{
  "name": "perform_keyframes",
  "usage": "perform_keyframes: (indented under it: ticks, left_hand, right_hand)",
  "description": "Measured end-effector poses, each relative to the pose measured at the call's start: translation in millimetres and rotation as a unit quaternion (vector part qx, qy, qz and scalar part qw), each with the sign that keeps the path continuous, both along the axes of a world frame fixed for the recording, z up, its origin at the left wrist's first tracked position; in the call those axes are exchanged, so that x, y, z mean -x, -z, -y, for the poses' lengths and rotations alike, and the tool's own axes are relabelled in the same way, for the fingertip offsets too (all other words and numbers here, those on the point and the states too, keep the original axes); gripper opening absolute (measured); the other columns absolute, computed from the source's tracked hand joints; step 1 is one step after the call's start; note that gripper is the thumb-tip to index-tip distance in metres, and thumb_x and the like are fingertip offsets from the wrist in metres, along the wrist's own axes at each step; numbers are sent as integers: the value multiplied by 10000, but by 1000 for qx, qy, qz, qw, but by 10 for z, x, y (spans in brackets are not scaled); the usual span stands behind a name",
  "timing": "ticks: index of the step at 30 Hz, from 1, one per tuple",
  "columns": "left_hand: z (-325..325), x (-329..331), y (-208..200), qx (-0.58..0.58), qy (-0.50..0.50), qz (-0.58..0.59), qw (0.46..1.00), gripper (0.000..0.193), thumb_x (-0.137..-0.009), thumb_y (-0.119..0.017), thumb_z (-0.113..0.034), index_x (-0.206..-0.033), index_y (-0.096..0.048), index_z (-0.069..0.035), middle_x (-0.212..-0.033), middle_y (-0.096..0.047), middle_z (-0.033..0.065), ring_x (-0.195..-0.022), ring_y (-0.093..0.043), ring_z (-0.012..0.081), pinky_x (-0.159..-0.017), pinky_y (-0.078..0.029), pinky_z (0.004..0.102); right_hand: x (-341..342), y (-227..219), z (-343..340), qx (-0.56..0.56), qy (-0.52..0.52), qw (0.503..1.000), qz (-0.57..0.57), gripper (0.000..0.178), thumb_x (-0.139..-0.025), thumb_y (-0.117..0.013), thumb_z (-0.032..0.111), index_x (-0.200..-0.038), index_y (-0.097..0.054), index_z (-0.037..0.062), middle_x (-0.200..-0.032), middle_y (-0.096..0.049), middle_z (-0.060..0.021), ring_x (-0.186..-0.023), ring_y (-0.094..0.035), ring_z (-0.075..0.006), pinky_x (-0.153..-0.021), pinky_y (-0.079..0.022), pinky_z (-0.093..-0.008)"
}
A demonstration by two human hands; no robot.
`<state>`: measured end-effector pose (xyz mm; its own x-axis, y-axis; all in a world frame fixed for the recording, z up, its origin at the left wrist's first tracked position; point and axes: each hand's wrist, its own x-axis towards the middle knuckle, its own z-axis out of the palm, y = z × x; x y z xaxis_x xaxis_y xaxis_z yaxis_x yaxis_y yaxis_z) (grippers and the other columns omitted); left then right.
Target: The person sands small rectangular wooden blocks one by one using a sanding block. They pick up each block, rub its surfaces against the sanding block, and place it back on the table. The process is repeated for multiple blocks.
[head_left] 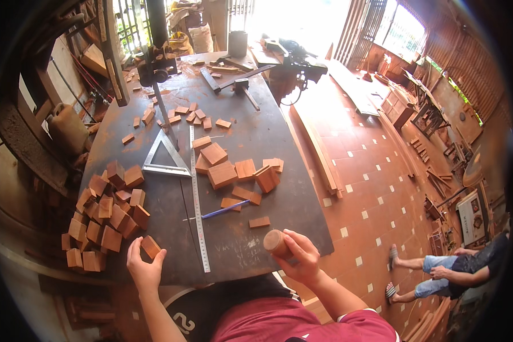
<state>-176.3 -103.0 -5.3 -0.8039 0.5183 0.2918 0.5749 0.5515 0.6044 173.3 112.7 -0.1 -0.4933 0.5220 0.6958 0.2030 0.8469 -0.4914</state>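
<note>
My left hand (146,267) pinches a small wooden block (151,247) between thumb and fingers at the near edge of the dark machine table (279,245). To its left is a heap of cut reddish-brown wooden blocks (111,219). My right hand (304,257) grips a round wooden cylinder (276,241), its flat end facing up, over the table's near right part. A single flat block (259,222) lies just beyond it. Between the hands a long steel ruler (197,211) runs away from me, with a blue pen (225,209) beside it.
A metal triangle square (168,157) lies against the ruler, near an upright saw blade (164,111). More blocks (222,174) sit right of the ruler; offcuts (182,110) are scattered farther back. Long boards (313,148) lie on the tiled floor. Another person (456,268) sits at right.
</note>
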Motion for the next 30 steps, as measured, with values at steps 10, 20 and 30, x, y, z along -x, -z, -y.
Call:
perform_keyframes:
  ticks: [10,20,30]
  left_hand:
    - [-611,-794,-371,-88,194,112,971,746,-731,-924,-94,-1391,-581,-45,-1302,-668,160,-1182,-685,315,-971,-579,410]
    - [-913,-1263,-9,-52,334,157,928,843,-759,-919,-76,-1501,-520,-40,-1176,-651,147,-1014,-655,285,-915,-550,423]
    - [-1015,-1181,-211,-77,390,95,913,614,-790,-897,-101,-1348,-659,-10,-1204,-698,195,-1129,-688,359,-969,-558,424]
  right_hand:
    - [127,67,3,15,-33,999,-13,707,-715,-954,40,-1366,-682,-10,-1309,-701,-255,-1136,-724,-408,-956,-611,-458]
    - [133,162,49,55,-69,995,35,720,-726,-943,31,-1387,-662,-5,-1322,-697,-272,-1163,-728,-407,-964,-610,-453]
    - [211,-45,23,116,-75,989,46,754,-772,-921,78,-1451,-610,-26,-1299,-691,-265,-1156,-721,-416,-968,-599,-448]
